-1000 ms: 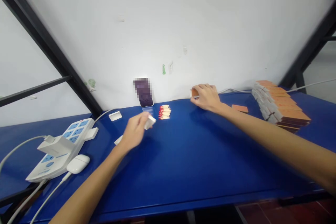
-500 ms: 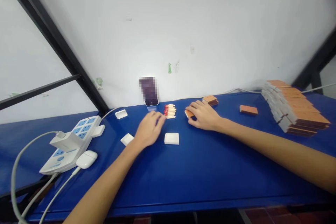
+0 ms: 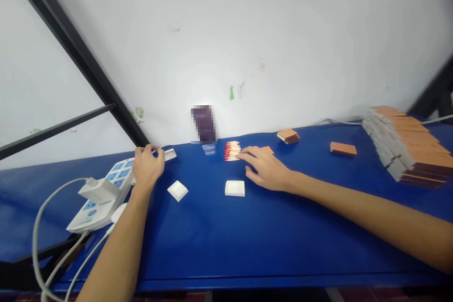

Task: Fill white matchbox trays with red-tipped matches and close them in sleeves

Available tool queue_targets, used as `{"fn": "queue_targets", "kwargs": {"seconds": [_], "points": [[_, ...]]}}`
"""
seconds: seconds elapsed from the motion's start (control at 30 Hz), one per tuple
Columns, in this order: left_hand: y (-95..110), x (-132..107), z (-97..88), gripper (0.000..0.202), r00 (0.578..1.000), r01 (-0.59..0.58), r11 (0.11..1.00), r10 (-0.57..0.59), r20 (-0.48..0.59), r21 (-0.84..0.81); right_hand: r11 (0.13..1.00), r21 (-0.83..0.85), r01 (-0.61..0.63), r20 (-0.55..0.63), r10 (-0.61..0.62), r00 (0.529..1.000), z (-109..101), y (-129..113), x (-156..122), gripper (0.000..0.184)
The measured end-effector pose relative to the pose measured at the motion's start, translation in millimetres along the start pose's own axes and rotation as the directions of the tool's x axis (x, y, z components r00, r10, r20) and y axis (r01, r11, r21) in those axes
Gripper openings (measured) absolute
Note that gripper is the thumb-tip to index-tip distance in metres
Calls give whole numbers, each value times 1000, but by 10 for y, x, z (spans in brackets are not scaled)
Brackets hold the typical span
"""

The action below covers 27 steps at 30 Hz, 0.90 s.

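My left hand (image 3: 147, 166) is at the left, its fingers loosely curved with a gap between thumb and forefinger. Its thumb is at the near end of a small white matchbox tray (image 3: 171, 154); whether it touches is unclear. My right hand (image 3: 267, 167) is open, palm down, its fingertips at the bare ends of a pile of red-tipped matches (image 3: 232, 151). Behind those fingers, an orange matchbox sleeve (image 3: 268, 150) is partly hidden. Two more white trays, a left one (image 3: 177, 190) and a middle one (image 3: 235, 188), lie nearer me.
A large stack of matchboxes (image 3: 410, 146) stands at the right, with a single matchbox (image 3: 343, 148) beside it. A small matchbox stack (image 3: 288, 136) sits near the wall. A phone (image 3: 204, 124) leans there. A power strip (image 3: 106, 196) with cables occupies the left.
My left hand has moved left from beside the matches to the far-left tray. My right hand has let go of the orange matchbox sleeve and shifted left to the matches. The view has shifted slightly.
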<state>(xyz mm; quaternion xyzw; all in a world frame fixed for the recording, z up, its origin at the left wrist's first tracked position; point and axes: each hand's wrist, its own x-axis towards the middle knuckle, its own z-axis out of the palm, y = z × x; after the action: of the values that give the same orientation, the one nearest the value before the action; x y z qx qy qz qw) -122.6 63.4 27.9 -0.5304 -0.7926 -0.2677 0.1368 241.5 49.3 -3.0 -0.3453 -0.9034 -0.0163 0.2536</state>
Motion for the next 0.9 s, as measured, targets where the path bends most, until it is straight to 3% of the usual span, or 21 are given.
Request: {"fn": "queue_targets", "kwargs": {"seconds": [0.07,0.23,0.3,0.4,0.57,0.67,0.73,0.83,0.9], "points": [[-3,-46,87,51,1000,-11,999,11,-14,41,998,69,-4,20,2,1000,45,-8,-18,40],[-20,-103,296,62,968,35,998,-49,247,61,997,71,-38,102,31,994,109,64,-31,44],[-2,-119,323,63,953,44,996,-64,295,73,999,48,-23,112,18,994,118,74,-29,44],[60,-151,285,63,951,2,995,-33,306,101,998,-3,-65,100,65,993,131,63,-28,45],[207,-220,108,56,929,-171,969,99,356,177,963,-111,-247,46,253,966,149,28,-35,44],[305,-262,6,51,911,-203,965,123,394,168,958,-141,-250,5,253,967,149,23,-44,44],[360,-279,-44,52,921,-191,969,122,371,154,978,-114,-177,0,178,984,142,30,-48,43],[407,-272,-83,51,962,-206,976,190,196,66,1000,-9,-29,36,29,999,125,47,-45,44],[431,-263,-87,41,963,-259,964,263,66,-60,998,66,22,85,-28,996,116,56,-39,45]]}}
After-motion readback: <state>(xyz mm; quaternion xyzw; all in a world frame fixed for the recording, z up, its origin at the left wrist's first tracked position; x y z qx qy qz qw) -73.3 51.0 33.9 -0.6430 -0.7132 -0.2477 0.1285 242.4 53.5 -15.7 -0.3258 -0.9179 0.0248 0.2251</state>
